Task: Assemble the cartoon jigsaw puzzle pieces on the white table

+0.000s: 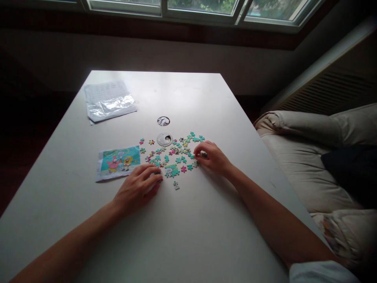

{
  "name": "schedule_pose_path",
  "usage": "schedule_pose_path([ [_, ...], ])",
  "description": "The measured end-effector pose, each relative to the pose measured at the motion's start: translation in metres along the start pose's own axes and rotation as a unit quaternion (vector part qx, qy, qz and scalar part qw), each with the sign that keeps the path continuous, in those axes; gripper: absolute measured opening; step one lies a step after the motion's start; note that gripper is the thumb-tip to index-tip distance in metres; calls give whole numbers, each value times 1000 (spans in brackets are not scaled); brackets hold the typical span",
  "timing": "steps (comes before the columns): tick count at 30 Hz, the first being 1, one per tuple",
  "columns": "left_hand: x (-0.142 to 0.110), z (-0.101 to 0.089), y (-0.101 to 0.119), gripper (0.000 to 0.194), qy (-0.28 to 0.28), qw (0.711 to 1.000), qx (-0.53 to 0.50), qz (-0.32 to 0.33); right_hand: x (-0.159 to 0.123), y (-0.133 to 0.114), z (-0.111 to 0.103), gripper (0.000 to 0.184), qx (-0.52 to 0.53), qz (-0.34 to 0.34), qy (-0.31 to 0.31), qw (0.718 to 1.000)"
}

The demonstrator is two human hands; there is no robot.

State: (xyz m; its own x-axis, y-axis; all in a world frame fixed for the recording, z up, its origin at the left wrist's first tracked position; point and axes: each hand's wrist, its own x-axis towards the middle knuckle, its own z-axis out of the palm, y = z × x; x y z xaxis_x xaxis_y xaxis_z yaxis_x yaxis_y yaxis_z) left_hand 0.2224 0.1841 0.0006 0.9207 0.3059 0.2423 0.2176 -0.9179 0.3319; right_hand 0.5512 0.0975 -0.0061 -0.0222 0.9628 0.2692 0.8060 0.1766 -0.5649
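Small jigsaw puzzle pieces (pixel 178 160), mostly green with some pink and yellow, lie scattered on the white table (pixel 188 236). A small joined section of puzzle (pixel 172 170) with a drawn face sits between my hands. My left hand (pixel 144 182) rests just left of it, fingers loosely curved and thumb apart; its palm side is hidden. At the right edge of the pieces, my right hand (pixel 210 157) has thumb and fingers bent together around a puzzle piece (pixel 204 154), partly covered by the fingers. A few pale joined pieces (pixel 176 185) lie below the section.
Left of the pieces is a cartoon picture packet (pixel 119 163), partly behind my left hand. A clear plastic sleeve with paper (pixel 110 101) lies at the far left. Two round fittings, a hole (pixel 163 121) and a cap (pixel 164 139), break the tabletop. A cushioned sofa (pixel 306 157) stands right.
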Motion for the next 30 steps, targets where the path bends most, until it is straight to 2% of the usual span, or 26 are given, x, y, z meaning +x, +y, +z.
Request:
schedule_pose_path([
  [3, 0, 0, 0, 24, 1, 1000, 2, 1, 0, -5, -1, 9, 35, 15, 39, 999],
  [5, 0, 0, -1, 24, 3, 1000, 2, 2, -1, -15, -4, 4, 66, 27, 41, 997],
  [8, 0, 0, -1, 24, 3, 1000, 2, 0, -7, -40, -4, 8, 120, 31, -11, 992],
  [10, 0, 0, -2, 24, 2, 1000, 3, -3, -14, -60, 0, 13, 132, 10, -58, 989],
  [13, 0, 0, -2, 24, 3, 1000, 8, -9, -25, -85, 14, 18, 158, -16, -110, 981],
  [15, 0, 0, -1, 24, 3, 1000, 10, -11, -30, -95, 26, 16, 157, -20, -118, 980],
  [19, 0, 1, -1, 23, 9, 1000, 11, -14, -30, -99, 44, 5, 114, -90, -110, 983],
  [22, 1, 1, -2, 22, 10, 1000, 11, -14, -28, -97, 51, 8, 72, -139, -97, 983],
  [27, 1, 3, -3, 22, 19, 1000, 4, -15, -29, -95, 53, 19, 12, -120, -82, 989],
  [30, 1, 3, -3, 22, 21, 1000, 1, -19, -30, -94, 54, 16, 9, -127, -80, 989],
])
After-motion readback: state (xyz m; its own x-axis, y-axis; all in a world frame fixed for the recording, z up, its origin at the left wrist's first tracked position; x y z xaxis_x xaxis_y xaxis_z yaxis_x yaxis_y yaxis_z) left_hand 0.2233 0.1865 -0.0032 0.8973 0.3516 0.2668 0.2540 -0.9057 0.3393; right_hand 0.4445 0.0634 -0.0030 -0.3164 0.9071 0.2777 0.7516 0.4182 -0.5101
